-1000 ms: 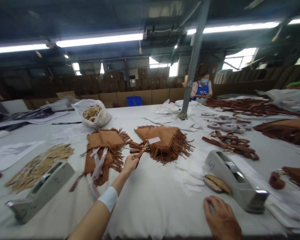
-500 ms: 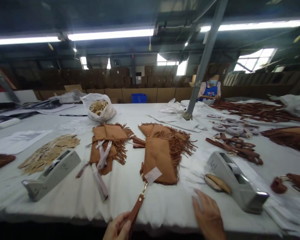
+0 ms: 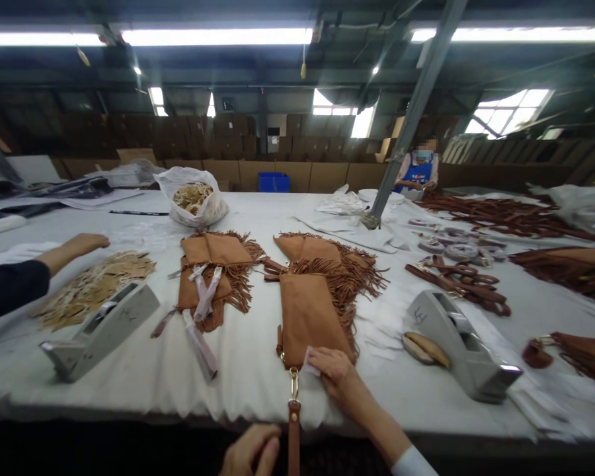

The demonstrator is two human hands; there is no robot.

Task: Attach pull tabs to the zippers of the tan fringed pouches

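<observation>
A brown fringed bag [image 3: 310,314] lies on the white-covered table, with a strap [image 3: 294,423] clipped at its lower left corner and hanging over the front edge. My right hand [image 3: 332,370] rests at the bag's lower edge, its fingertips closed on a small translucent sheet [image 3: 310,362]. At the bottom, left of the strap, is my left hand [image 3: 252,451], fingers curled and apart from the strap; nothing shows in it. Further left lies another fringed bag [image 3: 205,284] with wrapped strips on it.
Tape dispensers stand left [image 3: 102,330] and right [image 3: 461,344]. Another person's arm [image 3: 74,251] reaches in over a tan scrap pile [image 3: 99,284]. Behind are a bag of scraps [image 3: 193,198], a slanting post [image 3: 411,112] and a person in a blue apron [image 3: 419,175]. Straps [image 3: 461,284] lie right.
My right hand has moved left onto the bag's lower edge and the sheet. My left hand has let go of the strap. Another person's arm has entered from the left.
</observation>
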